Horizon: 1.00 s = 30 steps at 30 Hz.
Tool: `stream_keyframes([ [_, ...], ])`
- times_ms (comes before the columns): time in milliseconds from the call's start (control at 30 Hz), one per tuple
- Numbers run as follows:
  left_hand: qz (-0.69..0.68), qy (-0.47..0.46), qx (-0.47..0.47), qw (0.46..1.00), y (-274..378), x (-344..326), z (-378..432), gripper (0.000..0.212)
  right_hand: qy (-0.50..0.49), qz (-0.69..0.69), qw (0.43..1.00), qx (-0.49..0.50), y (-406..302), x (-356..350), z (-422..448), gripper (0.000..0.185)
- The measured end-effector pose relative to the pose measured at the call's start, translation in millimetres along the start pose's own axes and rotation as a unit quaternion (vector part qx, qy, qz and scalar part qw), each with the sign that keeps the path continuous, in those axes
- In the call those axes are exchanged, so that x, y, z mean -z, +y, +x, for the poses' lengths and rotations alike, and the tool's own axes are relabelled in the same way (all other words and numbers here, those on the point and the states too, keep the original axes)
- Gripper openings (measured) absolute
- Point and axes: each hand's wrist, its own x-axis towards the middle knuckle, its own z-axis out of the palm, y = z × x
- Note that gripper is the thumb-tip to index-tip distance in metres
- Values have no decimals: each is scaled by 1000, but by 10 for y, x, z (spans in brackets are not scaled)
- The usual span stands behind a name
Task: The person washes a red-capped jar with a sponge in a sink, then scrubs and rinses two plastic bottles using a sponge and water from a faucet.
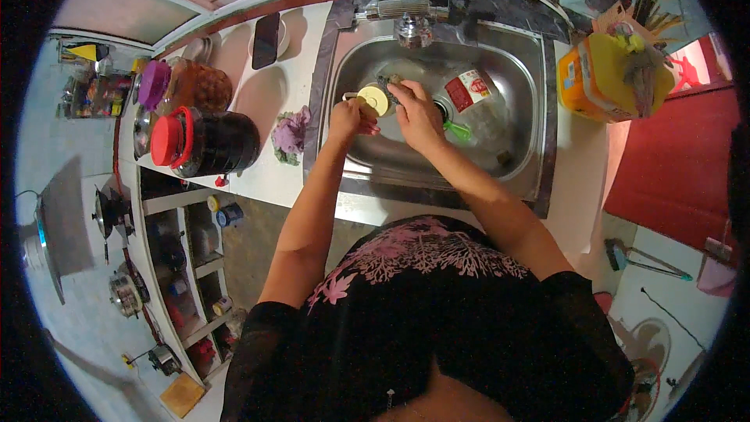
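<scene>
Over the left part of a stainless steel sink (pixel 404 167), my left hand (pixel 347 120) grips a pale yellow round lid (pixel 373 101) with a light loop at its edge. Beside it, my right hand (pixel 419 114) holds a dark scouring pad (pixel 388 87) against or close to the lid's upper right edge. Right of my right hand, a clear container with a red and white label (pixel 467 91) lies in the basin. A bright green plastic piece (pixel 458 130) lies near the drain (pixel 440 110). The faucet (pixel 413 29) is above the basin.
Left of the sink are a crumpled purple cloth (pixel 291 132), a dark jar with a red lid (pixel 220 143), a jar with a purple lid (pixel 199 87) and a phone (pixel 265 41) on a white bowl. A yellow plastic container (pixel 609 79) stands right of the sink.
</scene>
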Motion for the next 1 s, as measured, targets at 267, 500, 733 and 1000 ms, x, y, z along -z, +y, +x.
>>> stream_keyframes([
  [267, 50, -52, 99, 992, 96, 23, -436, 42, -76, 35, 996, -34, -75, 304, -91, 39],
  [500, 480, 155, -176, 845, 33, -110, -513, 36, -122, 90, 987, -45, -141, 172, -204, 37],
  [733, 407, 237, -212, 856, -213, -151, -266, 34, -77, 21, 997, -3, -265, 204, -423, 38],
  [1000, 460, 180, -233, 838, -29, -419, -311, 34, -99, -31, 994, -37, -181, 164, -138, 34],
])
